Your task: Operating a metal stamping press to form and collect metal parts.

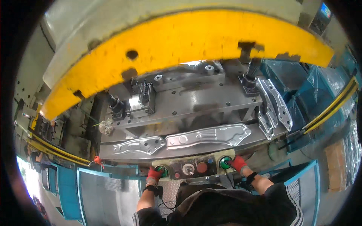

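Observation:
My left hand (153, 176), in a red glove, is at the left green push button (161, 171) of a control panel (176, 164). Its fingers look curled, with the tips on the button. At the panel's other end my right hand (238, 164), also red-gloved, has its curled fingers on the right green push button (225, 162). Beyond the panel, a long stamped metal part (207, 137) and a shorter stamped metal part (140, 145) lie along the press bed's front edge. More stamped parts (277, 103) lie at the right of the bed.
A yellow press ram (196, 35) hangs above the steel die (200, 98), flanked by guide posts (250, 80). Yellow-black bars (332, 107) stand at both sides. Blue-framed tables (113, 199) flank me; a cardboard box (336, 165) is far right.

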`<state>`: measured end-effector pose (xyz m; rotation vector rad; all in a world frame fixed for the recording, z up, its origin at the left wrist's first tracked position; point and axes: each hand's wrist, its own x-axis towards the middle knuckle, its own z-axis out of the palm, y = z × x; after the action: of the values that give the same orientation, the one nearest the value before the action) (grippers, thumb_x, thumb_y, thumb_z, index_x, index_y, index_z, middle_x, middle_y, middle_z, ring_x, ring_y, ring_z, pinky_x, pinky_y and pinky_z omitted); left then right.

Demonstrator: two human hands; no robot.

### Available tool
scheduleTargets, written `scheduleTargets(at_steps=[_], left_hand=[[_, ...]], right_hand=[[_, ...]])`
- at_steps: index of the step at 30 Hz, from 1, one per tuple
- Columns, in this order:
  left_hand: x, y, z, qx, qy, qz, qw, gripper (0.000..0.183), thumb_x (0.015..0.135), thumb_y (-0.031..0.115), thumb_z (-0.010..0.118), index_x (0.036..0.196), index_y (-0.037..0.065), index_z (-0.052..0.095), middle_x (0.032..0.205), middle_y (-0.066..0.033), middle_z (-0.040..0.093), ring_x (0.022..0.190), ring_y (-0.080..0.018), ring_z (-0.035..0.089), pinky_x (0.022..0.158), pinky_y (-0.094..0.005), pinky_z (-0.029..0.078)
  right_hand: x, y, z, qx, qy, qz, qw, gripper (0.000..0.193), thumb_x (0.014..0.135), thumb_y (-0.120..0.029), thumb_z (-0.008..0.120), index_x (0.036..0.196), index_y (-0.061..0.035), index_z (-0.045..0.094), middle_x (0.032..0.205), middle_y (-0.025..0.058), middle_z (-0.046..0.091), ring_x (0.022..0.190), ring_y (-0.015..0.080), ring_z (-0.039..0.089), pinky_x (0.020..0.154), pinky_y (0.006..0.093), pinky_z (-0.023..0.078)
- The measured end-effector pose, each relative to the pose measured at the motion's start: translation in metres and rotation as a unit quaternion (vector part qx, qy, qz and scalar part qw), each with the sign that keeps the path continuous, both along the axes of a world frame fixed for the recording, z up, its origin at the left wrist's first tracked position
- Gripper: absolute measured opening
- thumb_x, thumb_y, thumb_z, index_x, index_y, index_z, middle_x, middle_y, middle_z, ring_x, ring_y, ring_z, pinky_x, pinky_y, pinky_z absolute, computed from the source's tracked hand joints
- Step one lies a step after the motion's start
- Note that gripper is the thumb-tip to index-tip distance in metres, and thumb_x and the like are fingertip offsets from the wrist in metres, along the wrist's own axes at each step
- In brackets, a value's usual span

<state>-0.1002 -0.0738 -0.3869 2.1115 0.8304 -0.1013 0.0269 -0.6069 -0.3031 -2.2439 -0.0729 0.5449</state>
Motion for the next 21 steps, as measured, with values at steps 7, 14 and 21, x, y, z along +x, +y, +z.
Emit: scheduleTargets(at_steps=[7, 14, 21], left_hand=[[0.003, -0.013, 0.014, 0.008, -0.022, -0.018, 1.0, 0.073, 0.064, 0.032, 0.085, 0.118, -0.004, 0.05, 0.115, -0.0236, 0.063, 0.109, -0.0362, 0.061, 0.092, -0.0407, 0.049], [0.027, -0.058, 0.119, 0.31, 0.102, -0.02, 0.945, 0.094, 0.065, 0.048, 0.081, 0.134, -0.001, 0.04, 0.138, -0.0244, 0.046, 0.129, -0.0402, 0.043, 0.107, -0.0503, 0.033], [0.062, -0.032, 0.159, 0.508, -0.001, -0.144, 0.849, 0.094, 0.081, 0.053, 0.064, 0.15, 0.004, 0.023, 0.154, -0.019, 0.027, 0.143, -0.0395, 0.022, 0.116, -0.0528, 0.017]], right_hand=[[-0.007, -0.002, 0.006, 0.092, -0.033, -0.019, 0.995, 0.048, 0.081, -0.04, 0.072, 0.101, 0.0037, 0.065, 0.09, 0.0206, 0.07, 0.077, 0.0356, 0.068, 0.071, 0.044, 0.052], [0.006, -0.011, 0.031, -0.213, 0.064, 0.073, 0.972, 0.061, 0.081, -0.052, 0.067, 0.106, 0.0029, 0.064, 0.096, 0.0233, 0.068, 0.086, 0.04, 0.065, 0.077, 0.0456, 0.051], [0.027, 0.058, 0.178, -0.156, -0.286, 0.168, 0.93, 0.076, 0.07, -0.043, 0.076, 0.131, -0.0032, 0.053, 0.11, 0.0213, 0.062, 0.104, 0.0385, 0.059, 0.088, 0.0482, 0.047]])
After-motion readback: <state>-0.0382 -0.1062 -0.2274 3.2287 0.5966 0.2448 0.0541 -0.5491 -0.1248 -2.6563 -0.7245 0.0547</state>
